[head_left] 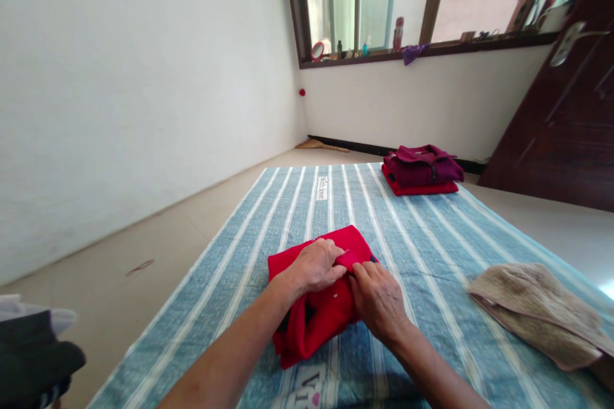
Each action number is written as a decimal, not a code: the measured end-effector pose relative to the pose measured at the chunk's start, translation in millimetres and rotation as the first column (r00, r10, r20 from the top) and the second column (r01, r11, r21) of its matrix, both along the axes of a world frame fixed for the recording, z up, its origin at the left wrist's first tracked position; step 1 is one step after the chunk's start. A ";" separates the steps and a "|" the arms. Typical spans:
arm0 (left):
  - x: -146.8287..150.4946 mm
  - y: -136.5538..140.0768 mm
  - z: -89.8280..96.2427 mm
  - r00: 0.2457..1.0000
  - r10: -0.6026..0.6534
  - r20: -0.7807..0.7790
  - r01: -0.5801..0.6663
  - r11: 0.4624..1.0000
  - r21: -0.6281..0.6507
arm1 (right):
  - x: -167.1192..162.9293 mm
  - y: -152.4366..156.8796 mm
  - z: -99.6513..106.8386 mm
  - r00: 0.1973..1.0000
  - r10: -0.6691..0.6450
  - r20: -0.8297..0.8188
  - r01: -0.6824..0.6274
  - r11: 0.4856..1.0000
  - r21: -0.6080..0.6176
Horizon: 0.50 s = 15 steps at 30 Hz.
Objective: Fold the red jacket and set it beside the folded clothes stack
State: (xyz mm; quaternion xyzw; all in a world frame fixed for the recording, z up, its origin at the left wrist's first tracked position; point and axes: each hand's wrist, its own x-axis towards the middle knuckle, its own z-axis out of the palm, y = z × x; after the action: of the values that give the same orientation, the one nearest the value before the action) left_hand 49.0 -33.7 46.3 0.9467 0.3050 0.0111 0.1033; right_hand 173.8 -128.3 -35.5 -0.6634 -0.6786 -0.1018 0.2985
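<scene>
A red folded garment (330, 307) with a few dark patches lies on the blue striped cloth (249, 249) right in front of me. My left hand (316, 265) rests on its upper middle, fingers curled and pinching the red fabric. Close beside it, my right hand (378, 294) grips the garment's right part, fingertips closed on a fold of the same fabric. Both hands almost meet at that fold. The fingertips are partly hidden in the cloth.
At the far right corner sits a stack of folded maroon and red clothes (422, 169). A beige towel (537, 313) lies to the right. Dark and white fabric (33, 351) shows at lower left. Beyond are a windowsill with bottles (398, 35) and a brown door (561, 115).
</scene>
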 end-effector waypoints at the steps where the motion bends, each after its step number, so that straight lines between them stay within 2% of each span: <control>1: -0.5 2.8 2.5 1.000 -0.013 0.022 0.014 0.999 -0.037 | 1.0 -0.3 0.0 1.000 0.005 -0.014 -0.005 1.000 -0.001; 4: 1.5 10.2 8.5 0.999 -0.014 0.046 0.018 0.995 -0.102 | 3.9 -1.0 0.4 0.998 0.033 -0.060 -0.033 0.999 0.010; 10: 14.1 23.8 8.9 0.982 0.139 0.127 -0.121 0.983 -0.139 | 11.3 -2.3 7.1 0.979 0.108 -0.173 -0.094 0.992 0.082; 15: 12.0 52.4 -1.0 0.948 0.284 0.143 -0.254 0.947 -0.197 | 28.1 -20.0 12.9 0.919 0.100 -0.380 -0.020 0.978 0.207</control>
State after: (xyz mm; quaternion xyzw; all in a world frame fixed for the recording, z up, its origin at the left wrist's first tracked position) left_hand 60.9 18.7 45.3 0.8788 0.4214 0.0788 0.2097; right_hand 201.9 -148.3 -22.6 -0.6159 -0.6123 -0.0264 0.4951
